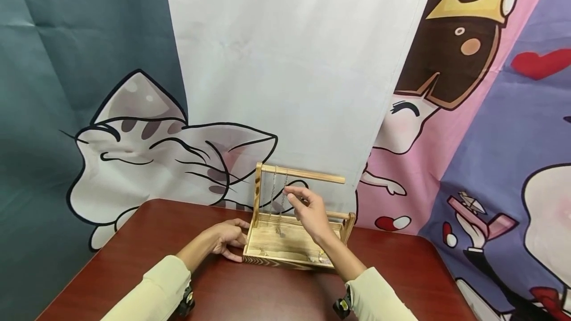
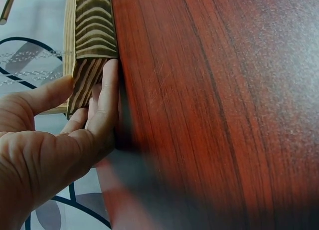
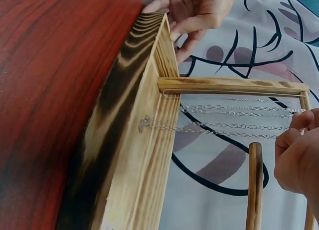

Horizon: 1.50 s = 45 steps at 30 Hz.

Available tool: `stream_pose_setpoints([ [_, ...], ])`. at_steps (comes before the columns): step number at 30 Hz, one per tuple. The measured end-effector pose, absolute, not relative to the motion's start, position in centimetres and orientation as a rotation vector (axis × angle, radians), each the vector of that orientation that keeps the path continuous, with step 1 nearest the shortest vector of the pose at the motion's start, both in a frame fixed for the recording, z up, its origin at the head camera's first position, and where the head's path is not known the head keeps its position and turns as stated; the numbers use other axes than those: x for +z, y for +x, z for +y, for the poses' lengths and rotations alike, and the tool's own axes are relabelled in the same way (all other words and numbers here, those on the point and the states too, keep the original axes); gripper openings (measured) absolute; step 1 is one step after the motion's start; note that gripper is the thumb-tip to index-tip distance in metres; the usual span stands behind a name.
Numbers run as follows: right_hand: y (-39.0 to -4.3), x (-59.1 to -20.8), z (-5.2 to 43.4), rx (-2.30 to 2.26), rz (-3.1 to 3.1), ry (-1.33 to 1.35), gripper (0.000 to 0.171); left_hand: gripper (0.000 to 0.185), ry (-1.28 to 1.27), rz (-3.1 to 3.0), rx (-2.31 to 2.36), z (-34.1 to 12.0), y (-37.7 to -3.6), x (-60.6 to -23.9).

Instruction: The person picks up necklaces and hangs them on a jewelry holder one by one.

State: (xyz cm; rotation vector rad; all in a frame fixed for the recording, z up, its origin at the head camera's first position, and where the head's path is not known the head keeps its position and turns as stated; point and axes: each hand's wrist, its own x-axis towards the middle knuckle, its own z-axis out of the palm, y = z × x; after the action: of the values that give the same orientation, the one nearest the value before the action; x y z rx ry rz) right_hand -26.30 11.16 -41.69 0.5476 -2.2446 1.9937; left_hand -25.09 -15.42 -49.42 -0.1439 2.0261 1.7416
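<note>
A small wooden stand (image 1: 300,176) with a top bar and a tray base (image 1: 285,257) sits on the red-brown table (image 1: 250,291). Thin silver chains (image 1: 273,193) hang from the bar. My left hand (image 1: 228,238) grips the tray's left end, thumb on one face of the corner and fingers on the other (image 2: 102,105). My right hand (image 1: 291,193) is raised under the bar and pinches one chain between its fingertips. In the right wrist view the chains (image 3: 224,121) run from the tray wall (image 3: 137,140) to my right hand's fingers (image 3: 294,132).
A lower wooden rod (image 3: 254,185) crosses the stand. A few small pieces of jewellery (image 1: 322,257) lie in the tray. A cartoon-print cloth (image 1: 147,142) hangs right behind the table. Bare table top (image 2: 214,115) stretches in front of the stand.
</note>
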Motion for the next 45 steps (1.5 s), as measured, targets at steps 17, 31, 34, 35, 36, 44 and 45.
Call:
stream_pose_setpoints([
  [17,-25.0,-44.3,12.5,1.887,-2.403,0.578,0.025,0.064,-0.13,2.034,1.748,-15.5,-25.0,-49.8],
  [31,-24.2,-46.9,14.1,1.777,-2.509,0.471,0.017,0.064,-0.121,2.032,1.758,-15.5,-25.0,-49.9],
  [34,-24.1,-47.4,14.5,1.741,-2.525,0.481,0.016,0.064,-0.119,2.031,1.757,-15.5,-24.9,-50.0],
  [35,-24.0,-47.5,14.7,1.723,-2.533,0.483,0.016,0.064,-0.119,2.031,1.758,-15.5,-24.9,-50.0],
  [36,-24.0,-47.7,14.8,1.695,-2.546,0.483,0.015,0.064,-0.12,2.032,1.759,-15.5,-24.9,-50.0],
  [44,-23.8,-48.9,16.5,1.471,-2.641,0.513,0.025,0.063,-0.113,2.038,1.75,-15.6,-25.0,-49.9],
  [45,-23.7,-49.0,16.8,1.451,-2.654,0.512,0.026,0.063,-0.113,2.038,1.751,-15.6,-25.0,-49.9],
])
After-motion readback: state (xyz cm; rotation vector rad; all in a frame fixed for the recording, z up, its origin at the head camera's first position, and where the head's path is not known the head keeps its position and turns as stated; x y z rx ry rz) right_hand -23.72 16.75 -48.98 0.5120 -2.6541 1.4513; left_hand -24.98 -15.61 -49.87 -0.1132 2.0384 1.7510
